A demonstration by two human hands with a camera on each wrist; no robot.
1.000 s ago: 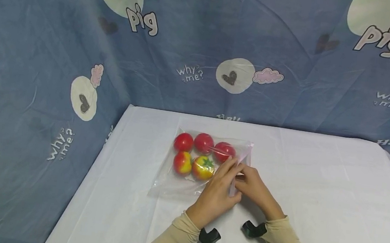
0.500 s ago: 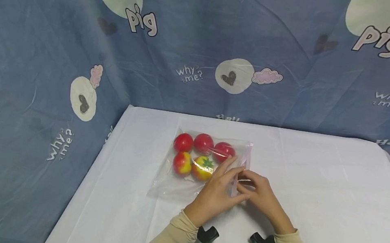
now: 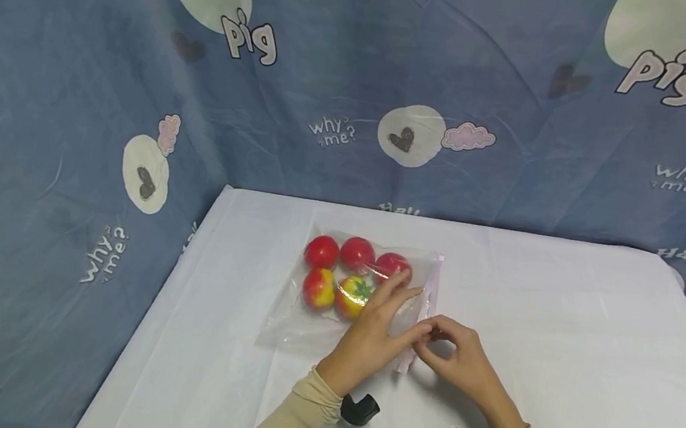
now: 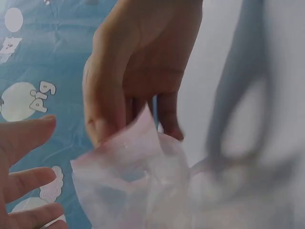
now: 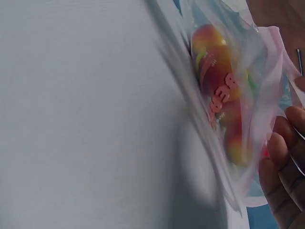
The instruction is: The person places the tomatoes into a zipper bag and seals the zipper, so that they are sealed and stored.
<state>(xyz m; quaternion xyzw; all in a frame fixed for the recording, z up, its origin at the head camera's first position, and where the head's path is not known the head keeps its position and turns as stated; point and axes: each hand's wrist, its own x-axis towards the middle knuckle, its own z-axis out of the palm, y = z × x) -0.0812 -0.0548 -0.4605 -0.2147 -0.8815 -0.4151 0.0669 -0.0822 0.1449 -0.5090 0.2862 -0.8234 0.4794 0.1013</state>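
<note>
A clear zip bag (image 3: pixel 295 327) lies flat on the white table, its pinkish zip edge (image 3: pixel 431 283) facing right. Inside are several round red and red-yellow fruits (image 3: pixel 321 252), one topped with green leaves like a tomato. My left hand (image 3: pixel 365 340) rests over the right part of the bag, fingers spread; the left wrist view shows its straight fingers (image 4: pixel 31 183) too. With curled fingers and thumb my right hand (image 3: pixel 466 364) pinches the zip edge near its lower end. Left thumb and right fingertips meet there in the head view.
A white cloth covers the table (image 3: pixel 560 344). Blue printed curtains (image 3: pixel 311 58) hang behind and to the left. Black curved wrist pieces (image 3: pixel 360 410) sit below both wrists.
My right hand has moved down along the zip edge toward the near corner and slightly right. My left hand has shifted a little down and left. The bag has barely moved.
</note>
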